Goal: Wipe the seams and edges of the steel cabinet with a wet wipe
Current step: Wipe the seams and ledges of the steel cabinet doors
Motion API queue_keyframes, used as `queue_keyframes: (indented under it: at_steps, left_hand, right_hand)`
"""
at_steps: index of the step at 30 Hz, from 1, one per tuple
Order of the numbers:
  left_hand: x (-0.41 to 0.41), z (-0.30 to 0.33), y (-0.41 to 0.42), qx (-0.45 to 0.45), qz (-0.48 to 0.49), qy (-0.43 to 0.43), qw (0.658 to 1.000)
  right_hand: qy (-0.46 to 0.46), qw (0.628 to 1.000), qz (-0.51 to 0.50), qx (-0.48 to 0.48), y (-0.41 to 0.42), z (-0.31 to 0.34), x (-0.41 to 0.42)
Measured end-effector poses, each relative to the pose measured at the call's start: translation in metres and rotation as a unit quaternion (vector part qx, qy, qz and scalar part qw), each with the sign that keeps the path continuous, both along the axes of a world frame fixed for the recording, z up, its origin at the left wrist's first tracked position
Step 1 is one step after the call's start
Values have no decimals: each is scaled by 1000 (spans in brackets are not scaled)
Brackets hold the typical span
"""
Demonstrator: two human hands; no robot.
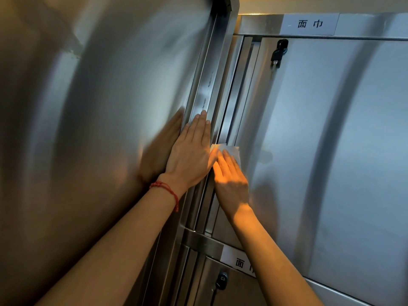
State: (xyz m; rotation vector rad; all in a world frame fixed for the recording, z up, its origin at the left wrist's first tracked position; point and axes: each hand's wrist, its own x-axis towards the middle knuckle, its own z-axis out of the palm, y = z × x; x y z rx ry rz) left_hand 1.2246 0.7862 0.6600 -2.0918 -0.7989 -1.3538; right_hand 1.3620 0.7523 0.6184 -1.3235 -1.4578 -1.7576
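The steel cabinet (331, 129) in front of you was silver-grey, shading to bluish where the light fell and to dull brown on the wide panel at your left. Your wet wipe (229, 150) was white. A warm orange patch of light lay across your right hand (230, 180); your left hand (191, 153) looked paler. On your left wrist you wore a red beaded bracelet (166, 189). The label (310, 24) at the top was pale grey-white with black characters, and so was the lower label (239, 260). The key (279, 53) in the upper door was black, as was the lower lock (221, 280).
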Motion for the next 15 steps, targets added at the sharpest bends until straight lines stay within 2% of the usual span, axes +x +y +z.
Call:
queue_keyframes:
  at_steps: [8,15]
  left_hand:
    - [0,-1,1,4,10,4,1000]
    - [0,0,1,4,17,6,1000]
  right_hand:
    - [15,1000,-9,-21,1,-23,-2]
    - [27,999,-7,-19,0,-11,-3]
